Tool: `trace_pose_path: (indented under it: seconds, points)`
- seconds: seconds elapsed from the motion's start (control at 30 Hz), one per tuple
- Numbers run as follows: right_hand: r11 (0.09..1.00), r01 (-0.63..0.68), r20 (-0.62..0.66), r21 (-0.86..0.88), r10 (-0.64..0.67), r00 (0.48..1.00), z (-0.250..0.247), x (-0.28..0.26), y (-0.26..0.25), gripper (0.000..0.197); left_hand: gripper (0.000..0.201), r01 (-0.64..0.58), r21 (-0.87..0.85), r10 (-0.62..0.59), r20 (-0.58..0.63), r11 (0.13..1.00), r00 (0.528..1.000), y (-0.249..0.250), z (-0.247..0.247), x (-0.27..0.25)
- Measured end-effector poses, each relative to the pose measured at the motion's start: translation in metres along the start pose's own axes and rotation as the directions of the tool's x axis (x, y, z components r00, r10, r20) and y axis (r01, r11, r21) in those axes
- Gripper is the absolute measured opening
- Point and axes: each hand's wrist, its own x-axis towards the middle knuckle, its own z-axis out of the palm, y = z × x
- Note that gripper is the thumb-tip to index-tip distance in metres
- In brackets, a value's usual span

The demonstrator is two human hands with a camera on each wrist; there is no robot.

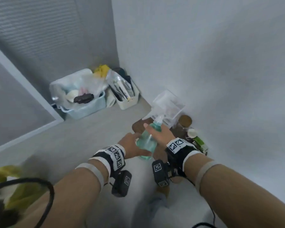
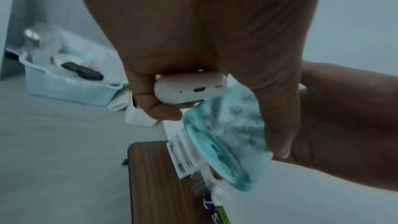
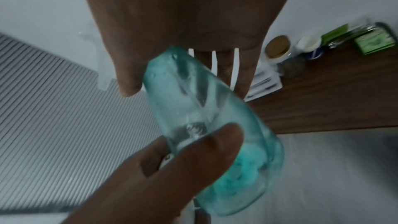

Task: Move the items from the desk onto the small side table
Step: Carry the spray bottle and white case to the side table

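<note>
The small side table with a dark wood-grain top (image 1: pixel 139 127) stands against the pale wall and serves as the landmark here. Well away from it, in the far corner of the floor, sits a pale blue plastic basket (image 1: pixel 87 107) lined with a clear bag of odds and ends. On the table's far end, against the wall, stands a clear plastic box (image 1: pixel 169 104). Above the table's near end hangs the translucent teal spray bottle (image 1: pixel 146 142), tilted with its white nozzle toward the wall, held off the surface between both hands. The right hand (image 1: pixel 160 134) wraps its thumb and fingers round the bottle's upper body. The left hand (image 1: pixel 130 143) presses its thumb against the lower body (the wrist view shows its other fingers curled round a small white rounded earbud case (image 2: pixel 190 88)). Along the table's wall edge stand a cork-lidded glass jar (image 1: pixel 184 121) and a green packet (image 1: pixel 200 143).
</note>
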Motion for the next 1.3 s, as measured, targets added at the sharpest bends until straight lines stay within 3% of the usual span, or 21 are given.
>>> trace_pose_path:
  seconds: [0.07,0.2,0.37,0.5,0.6,0.67,0.8,1.03,1.13,1.3]
  points:
    - [0.997,0.005,0.065,0.072,-0.009,0.998,-0.044,0.014,0.025,0.036,0.077,-0.043,-0.052,0.047,0.062,0.998,0.997,0.021,0.017,0.039]
    - [0.994,-0.015,0.118,0.109,0.002,0.993,-0.107,0.047,0.082,0.049,0.069,-0.051,-0.127,0.079,0.226,0.991,0.971,0.045,0.049,0.105]
    - [0.997,-0.064,0.015,-0.047,0.065,0.998,-0.124,0.094,0.124,0.066,0.075,-0.017,-0.068,0.034,0.251,0.998,0.968,0.041,0.081,0.178]
    - [0.968,-0.169,-0.069,-0.183,0.159,0.985,-0.106,0.15,0.14,0.062,0.039,0.114,-0.087,-0.098,0.172,0.99,0.98,0.012,0.078,0.235]
    - [0.942,-0.235,-0.095,-0.241,0.218,0.971,-0.081,0.21,0.152,0.051,0.041,0.207,-0.184,-0.197,0.069,0.961,0.978,-0.033,0.07,0.285]
    - [0.944,-0.269,-0.138,-0.192,0.245,0.959,-0.058,0.26,0.167,0.053,0.043,0.252,-0.24,-0.259,0.005,0.938,0.966,-0.07,0.067,0.325]
    - [0.95,-0.282,-0.229,-0.135,0.246,0.942,-0.016,0.356,0.192,0.051,0.035,0.266,-0.252,-0.293,-0.075,0.93,0.953,-0.135,0.064,0.406]
    - [0.911,-0.152,-0.344,-0.384,0.012,0.939,0.03,0.488,0.224,0.032,0.036,0.191,-0.202,-0.198,-0.013,0.961,0.98,-0.211,0.096,0.514]
    - [0.899,-0.095,-0.324,-0.428,-0.055,0.945,0.039,0.516,0.236,0.038,0.034,0.226,-0.194,-0.232,-0.004,0.955,0.973,-0.227,0.108,0.538]
    - [0.945,-0.082,-0.299,-0.318,-0.018,0.954,0.053,0.535,0.26,0.063,0.029,0.228,-0.189,-0.221,0.059,0.955,0.973,-0.239,0.116,0.555]
